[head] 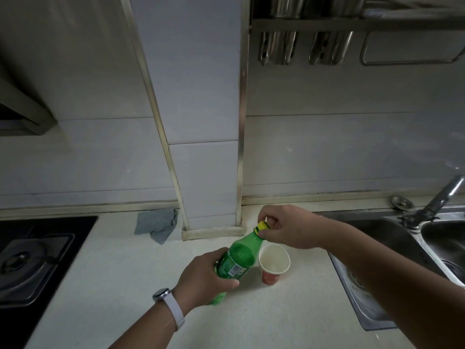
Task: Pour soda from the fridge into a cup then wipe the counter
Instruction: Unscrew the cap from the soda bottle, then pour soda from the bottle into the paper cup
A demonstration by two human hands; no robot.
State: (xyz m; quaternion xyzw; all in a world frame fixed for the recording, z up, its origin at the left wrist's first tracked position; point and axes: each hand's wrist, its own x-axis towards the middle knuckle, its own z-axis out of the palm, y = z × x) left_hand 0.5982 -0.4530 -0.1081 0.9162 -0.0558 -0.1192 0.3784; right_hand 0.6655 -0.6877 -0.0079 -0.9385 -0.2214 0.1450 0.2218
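Note:
A green soda bottle with a yellow cap stands tilted on the white counter. My left hand, with a watch on its wrist, grips the bottle around the label. My right hand pinches the cap with its fingertips. Just right of the bottle sits a paper cup, red outside and white inside, which looks empty. A grey cloth lies crumpled against the wall at the back of the counter.
A black gas stove fills the left side. A steel sink with a faucet sits to the right. A tiled pillar juts out behind the bottle. Utensils hang from a rack at the upper right.

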